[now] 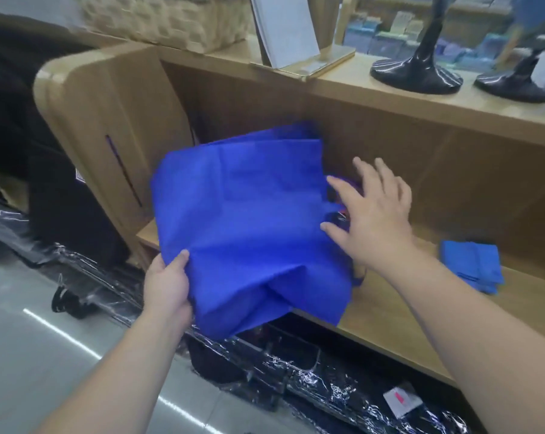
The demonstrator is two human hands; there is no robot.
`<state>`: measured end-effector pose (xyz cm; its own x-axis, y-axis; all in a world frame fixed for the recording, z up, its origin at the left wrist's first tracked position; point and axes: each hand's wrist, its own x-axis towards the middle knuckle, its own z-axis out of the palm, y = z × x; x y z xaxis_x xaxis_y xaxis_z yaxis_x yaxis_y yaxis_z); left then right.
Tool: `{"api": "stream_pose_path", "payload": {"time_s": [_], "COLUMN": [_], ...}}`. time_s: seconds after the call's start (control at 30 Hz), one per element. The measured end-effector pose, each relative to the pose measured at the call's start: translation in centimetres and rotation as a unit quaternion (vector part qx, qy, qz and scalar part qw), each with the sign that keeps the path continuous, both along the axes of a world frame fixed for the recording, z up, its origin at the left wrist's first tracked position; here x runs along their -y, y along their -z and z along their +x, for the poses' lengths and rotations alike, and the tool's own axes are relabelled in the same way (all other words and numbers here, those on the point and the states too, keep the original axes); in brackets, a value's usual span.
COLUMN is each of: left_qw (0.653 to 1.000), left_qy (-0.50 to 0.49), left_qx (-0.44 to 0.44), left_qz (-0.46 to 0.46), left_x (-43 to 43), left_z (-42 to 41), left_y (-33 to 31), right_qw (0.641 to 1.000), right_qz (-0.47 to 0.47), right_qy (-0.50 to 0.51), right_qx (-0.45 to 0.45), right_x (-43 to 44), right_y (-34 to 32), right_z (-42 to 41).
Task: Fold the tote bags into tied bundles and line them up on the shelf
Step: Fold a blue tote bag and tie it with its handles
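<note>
L hand (167,286), far left: thumb on top, fingers curled under, pinching the bottom-left edge of the blue tote bag (249,220). The bag is big, floppy and not folded yet. It hangs in front of the shelf (390,324), w/ its far part over the shelf's left end. Only this one hand has a real hold, at one corner. If that pinch slips, the bag prob. drops onto the shiny plastic-wrapped packs (296,371) on the floor.

R hand (374,220): fingers straight & spread wide, holding nothing, thumb and tips just at the bag's right edge. There's something dark behind the fingers, can't tell what. If this hand grabs just one layer of cloth, the fold could go crooked and the bundle turn out lumpy, so the tie may not hold.

Far right: one folded blue bundle (471,264) sits on the shelf, well apart from the bag, near the R arm. A big swing of the bag or arm could push it out of line.
</note>
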<state>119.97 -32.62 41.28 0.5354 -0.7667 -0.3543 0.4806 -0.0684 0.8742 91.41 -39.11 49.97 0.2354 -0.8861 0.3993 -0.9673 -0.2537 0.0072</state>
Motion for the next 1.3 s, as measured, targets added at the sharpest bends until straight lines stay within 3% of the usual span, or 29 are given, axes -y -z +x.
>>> {"api": "stream_pose_path", "payload": {"time_s": [0.1, 0.23, 0.33, 0.43, 0.5, 0.6, 0.73, 0.87, 1.0, 1.17, 1.3], "left_qw": [0.998, 0.995, 0.995, 0.995, 0.995, 0.987, 0.981, 0.990, 0.998, 0.998, 0.991], "left_qy": [-0.038, 0.010, 0.000, -0.020, 0.016, 0.125, 0.167, 0.096, 0.018, 0.025, 0.080], "left_qx": [-0.038, -0.097, -0.097, -0.092, -0.093, -0.068, -0.048, -0.059, 0.010, 0.052, 0.107], "left_qz": [-0.015, 0.022, 0.033, 0.032, 0.039, 0.068, 0.081, 0.079, 0.056, -0.003, 0.005], "left_x": [-0.8, -2.5, -2.9, -2.4, -2.3, -2.7, -3.3, -3.1, -1.9, -1.0, -1.2], "left_z": [-2.7, -7.0, -8.7, -9.9, -11.3, -13.4, -14.0, -11.5, -8.1, -6.4, -7.9], "left_y": [1.3, 2.3, 2.3, 2.0, 1.8, 1.8, 2.3, 2.4, 1.6, 1.0, 1.3], "right_qw": [0.997, 0.981, 0.971, 0.952, 0.937, 0.902, 0.880, 0.862, 0.815, 0.675, 0.696], "right_qz": [-0.005, -0.036, -0.122, -0.127, -0.093, 0.060, 0.210, 0.233, 0.210, 0.188, 0.184], "right_qy": [-0.049, -0.077, -0.026, 0.041, 0.064, 0.078, 0.067, 0.064, 0.123, 0.046, 0.032], "right_qx": [0.061, 0.176, 0.203, 0.277, 0.331, 0.419, 0.420, 0.445, 0.526, 0.712, 0.693], "right_x": [-2.1, -5.2, -6.1, -6.3, -7.1, -8.5, -8.9, -8.1, -6.6, -7.1, -6.6], "right_y": [2.3, 4.0, 4.7, 5.8, 6.6, 7.9, 9.7, 10.3, 10.3, 7.5, 7.3], "right_z": [2.0, 1.8, -1.2, -4.4, -5.4, -5.2, -4.3, -3.5, -4.0, -4.8, -6.0]}}
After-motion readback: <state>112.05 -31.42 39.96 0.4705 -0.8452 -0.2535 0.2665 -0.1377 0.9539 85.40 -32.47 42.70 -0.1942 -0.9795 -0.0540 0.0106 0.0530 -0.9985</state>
